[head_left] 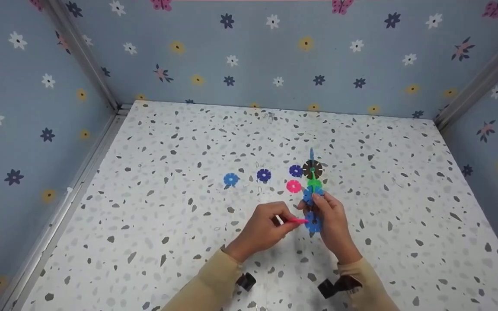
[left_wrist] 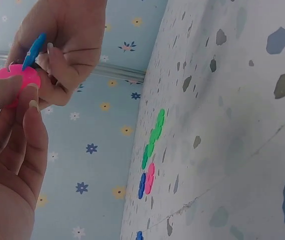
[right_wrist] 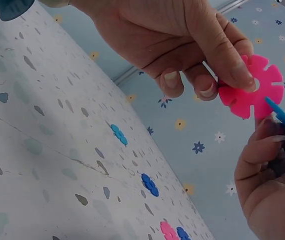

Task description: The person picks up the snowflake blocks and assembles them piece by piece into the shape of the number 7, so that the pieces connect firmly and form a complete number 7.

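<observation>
Between thumb and fingers, my left hand (head_left: 268,224) pinches a pink notched disc (right_wrist: 261,85). Its edge touches, or nearly touches, a blue notched disc (head_left: 313,222) at my right hand (head_left: 333,220). That hand grips a chain of interlocked discs, its thumb on another blue disc (head_left: 311,195). Farther along the chain are a brown disc (head_left: 313,169) and a light blue disc (head_left: 311,153) seen edge-on. A green disc (head_left: 314,183) shows just beyond the right thumb; whether it belongs to the chain I cannot tell. Fingers hide some joints.
Left of the chain, a loose pink disc (head_left: 293,186) and a dark blue disc (head_left: 295,170) lie on the speckled table (head_left: 167,142). Another dark blue disc (head_left: 264,175) and a light blue disc (head_left: 231,179) lie farther left. Flowered panels (head_left: 249,52) enclose the table.
</observation>
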Available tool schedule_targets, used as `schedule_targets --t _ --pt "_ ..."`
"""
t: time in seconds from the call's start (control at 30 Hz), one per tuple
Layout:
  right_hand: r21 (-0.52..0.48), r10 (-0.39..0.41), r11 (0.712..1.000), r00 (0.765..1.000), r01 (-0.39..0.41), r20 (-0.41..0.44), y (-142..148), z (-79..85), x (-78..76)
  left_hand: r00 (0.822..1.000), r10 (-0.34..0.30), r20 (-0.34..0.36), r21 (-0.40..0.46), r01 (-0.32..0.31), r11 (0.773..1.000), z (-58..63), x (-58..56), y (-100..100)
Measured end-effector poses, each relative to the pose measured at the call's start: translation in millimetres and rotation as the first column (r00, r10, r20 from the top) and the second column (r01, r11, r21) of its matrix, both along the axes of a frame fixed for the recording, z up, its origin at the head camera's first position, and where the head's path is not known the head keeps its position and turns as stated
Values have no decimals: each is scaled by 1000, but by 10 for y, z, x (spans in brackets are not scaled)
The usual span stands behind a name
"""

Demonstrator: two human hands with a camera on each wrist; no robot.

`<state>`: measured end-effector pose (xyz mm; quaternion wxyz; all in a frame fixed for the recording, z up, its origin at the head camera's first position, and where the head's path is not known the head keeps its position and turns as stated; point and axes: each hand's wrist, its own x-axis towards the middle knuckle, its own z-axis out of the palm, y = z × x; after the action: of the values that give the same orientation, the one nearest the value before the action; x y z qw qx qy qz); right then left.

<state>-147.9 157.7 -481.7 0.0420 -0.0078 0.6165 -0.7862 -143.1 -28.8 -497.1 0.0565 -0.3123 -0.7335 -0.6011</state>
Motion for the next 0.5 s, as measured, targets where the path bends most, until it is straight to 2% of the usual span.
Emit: schedule_targets --t 0.17,0.33,0.5 --pt "-50 61 997 997 -64 -56 -23 23 8 1000 8 -16 7 -8 1000 -1 18 28" --pt "-104 50 993 997 -57 -65 -44 52 17 1000 12 -7 19 -12 1000 27 55 50" --pt "-125 41 991 995 -53 -95 -43 57 35 999 16 -31 45 -14 999 32 66 62"
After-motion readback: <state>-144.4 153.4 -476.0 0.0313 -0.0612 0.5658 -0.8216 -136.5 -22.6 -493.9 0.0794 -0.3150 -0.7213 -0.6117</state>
